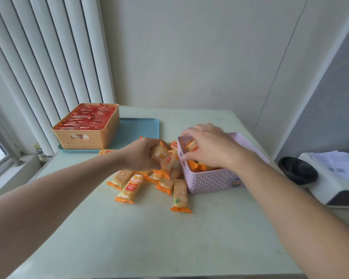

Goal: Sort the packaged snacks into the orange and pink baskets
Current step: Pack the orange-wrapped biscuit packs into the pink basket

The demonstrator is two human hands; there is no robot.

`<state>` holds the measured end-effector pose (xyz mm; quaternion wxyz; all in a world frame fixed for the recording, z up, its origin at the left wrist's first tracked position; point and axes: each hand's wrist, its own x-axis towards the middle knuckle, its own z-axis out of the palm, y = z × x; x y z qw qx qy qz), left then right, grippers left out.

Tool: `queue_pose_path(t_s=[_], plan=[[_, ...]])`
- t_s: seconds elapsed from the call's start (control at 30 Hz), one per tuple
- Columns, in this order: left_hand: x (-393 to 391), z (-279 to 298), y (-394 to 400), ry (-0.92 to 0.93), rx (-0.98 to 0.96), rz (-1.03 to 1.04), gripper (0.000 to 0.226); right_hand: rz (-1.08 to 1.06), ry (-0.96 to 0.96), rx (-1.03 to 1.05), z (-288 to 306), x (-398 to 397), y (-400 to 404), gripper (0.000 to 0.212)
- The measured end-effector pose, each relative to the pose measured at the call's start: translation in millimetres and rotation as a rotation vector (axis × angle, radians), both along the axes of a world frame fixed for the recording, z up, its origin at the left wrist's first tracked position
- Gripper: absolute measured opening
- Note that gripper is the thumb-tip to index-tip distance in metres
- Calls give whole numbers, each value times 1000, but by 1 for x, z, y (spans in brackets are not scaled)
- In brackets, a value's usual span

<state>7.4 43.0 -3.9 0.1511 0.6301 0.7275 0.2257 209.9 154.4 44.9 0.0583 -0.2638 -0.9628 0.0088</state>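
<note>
An orange basket point(83, 139) full of red snack packs point(87, 117) stands on a blue tray at the back left. A pink basket point(210, 182) sits at the right and holds yellow-orange snack packs. My right hand point(206, 146) reaches into it from above, fingers spread over the packs; whether it holds one is hidden. My left hand point(141, 156) grips a few yellow-orange packs point(163, 156) just left of the pink basket. Several more yellow-orange packs point(129, 186) lie loose on the pale green table in front of my left hand.
The blue tray point(141, 127) lies under the orange basket. White vertical blinds hang at the left and a window sill runs beside the table. A black bin point(298, 170) and a white appliance with papers point(334, 178) stand to the right.
</note>
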Motion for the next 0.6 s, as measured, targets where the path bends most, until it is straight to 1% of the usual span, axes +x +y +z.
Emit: queue_pose_path(t_s=[0.07,0.1,0.13,0.17,0.2,0.23,0.3,0.37,0.4,0.47,0.53,0.6], plan=[[-17,-9,-16,71,17,0,53,234,-145,46,-13,-11,-26,46],[-25,-12,-23,98,17,30,52,321,-239,119,-25,-15,-35,45],[-33,-16,-30,128,1,74,51,379,-336,202,-38,-19,-41,51],[-39,-19,-35,155,-41,116,50,376,-428,274,-51,-23,-44,59],[-43,-24,-40,169,-115,157,54,329,-508,324,-62,-30,-46,68],[-44,-29,-43,179,-211,185,62,280,-561,353,-70,-35,-47,75],[-38,-43,-45,235,-382,216,88,219,-605,340,-82,-48,-44,85],[-31,-53,-45,323,-433,242,115,190,-623,282,-86,-64,-38,103],[-31,-56,-42,353,-437,261,122,186,-633,241,-84,-71,-35,116],[-35,-57,-36,356,-451,299,122,173,-690,145,-77,-85,-30,138],[-38,-52,-33,311,-477,314,114,151,-745,71,-69,-97,-29,148],[-40,-46,-33,268,-486,326,106,135,-764,44,-64,-109,-28,153]])
